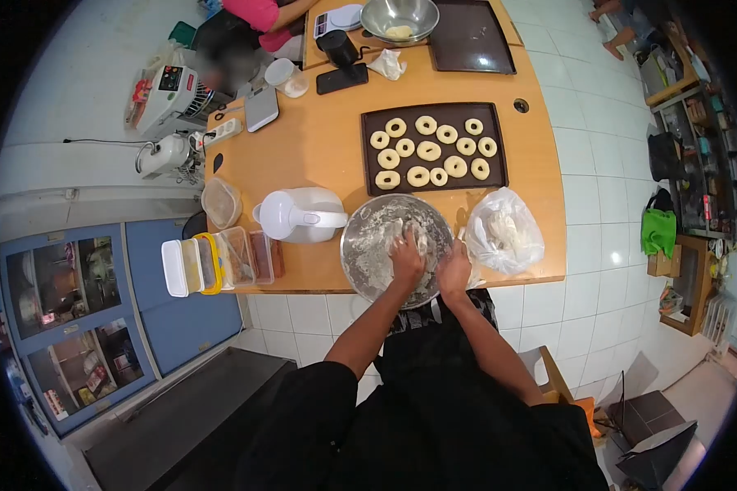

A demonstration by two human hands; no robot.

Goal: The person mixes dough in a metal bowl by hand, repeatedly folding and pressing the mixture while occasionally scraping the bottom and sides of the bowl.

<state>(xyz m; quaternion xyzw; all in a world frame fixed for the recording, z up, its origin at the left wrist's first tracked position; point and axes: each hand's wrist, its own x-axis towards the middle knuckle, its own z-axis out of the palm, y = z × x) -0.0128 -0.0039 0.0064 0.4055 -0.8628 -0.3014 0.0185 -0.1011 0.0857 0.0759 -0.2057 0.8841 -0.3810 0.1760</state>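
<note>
A large metal mixing bowl [354,254] sits at the table's front edge, its inside coated with a pale, floury dough mixture [377,233]. My left hand [408,258] reaches down into it, fingers curled into the dough and partly covered by it. At the bowl's right rim, my right hand [454,268] is closed around the edge; some of its fingers are hard to see. Just right of that hand lies a clear plastic bag [506,231] with something whitish inside. Behind the bowl, a dark baking tray [368,135] bears several ring-shaped dough pieces [428,150].
Left of the bowl stand a white pitcher [303,214] and several plastic containers [237,254]. Farther back are a phone [342,78], a black mug [337,49], another metal bowl [401,20] and a second tray [471,49]. A person in a pink top [254,12] is at the far left.
</note>
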